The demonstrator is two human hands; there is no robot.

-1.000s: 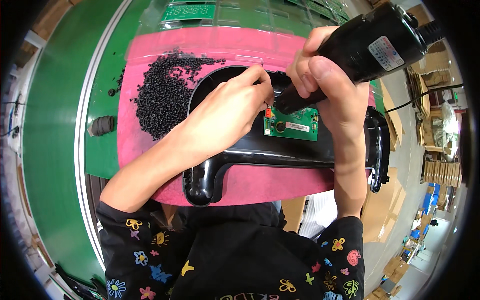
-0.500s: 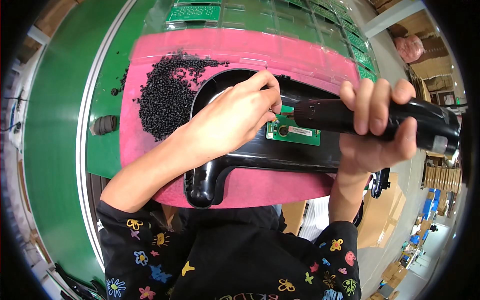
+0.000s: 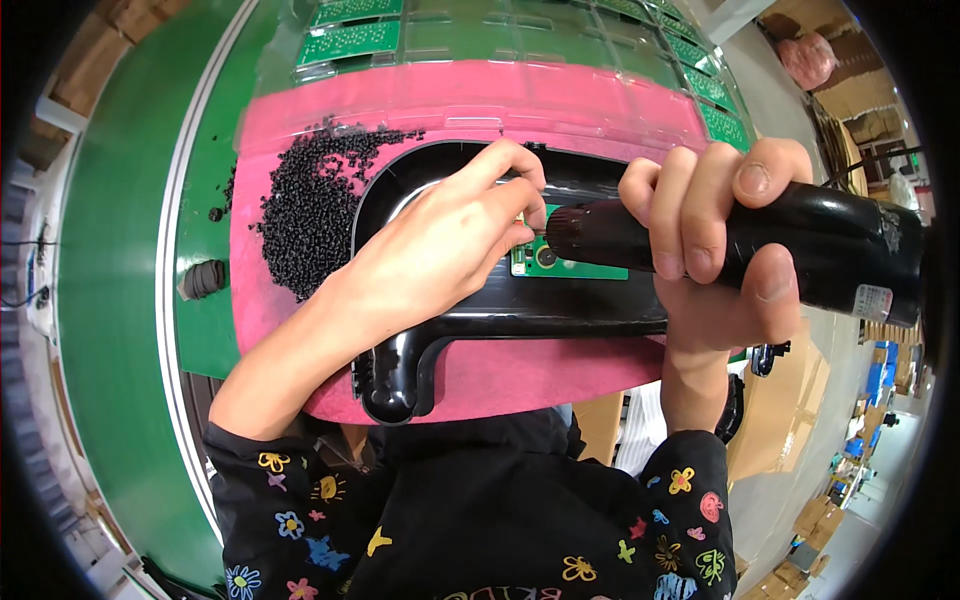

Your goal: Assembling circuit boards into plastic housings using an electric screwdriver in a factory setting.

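Your right hand (image 3: 715, 240) is wrapped round a black power tool (image 3: 850, 245), a fat cylinder lying close to level, with its narrower nose aimed left at your other hand. Your left hand (image 3: 450, 230) has its fingers bent and the tips bunched close together just off that nose; can't tell if they're pinching anything, the gap there is too small to read. So your hands are apart, but only by a little at the fingertips.

Right under the nose and your left fingertips is the green circuit board (image 3: 595, 271), partly hidden by the tool. It's sitting in a long black plastic housing (image 3: 520, 320) that runs under both your hands, with a rounded leg poking back toward you below your left wrist. Beneath that you've got a pink mat (image 3: 530, 380).

Left of your left hand there's a big heap of tiny black parts (image 3: 310, 215) on the mat, and further left a dark grey roll (image 3: 205, 280) on the green surface (image 3: 120, 300). Beyond your hands, a clear compartment tray (image 3: 470, 114) overlaps the mat's far side, with more green boards (image 3: 350, 42) in it. Cardboard (image 3: 775, 400) shows to the right of your right forearm.
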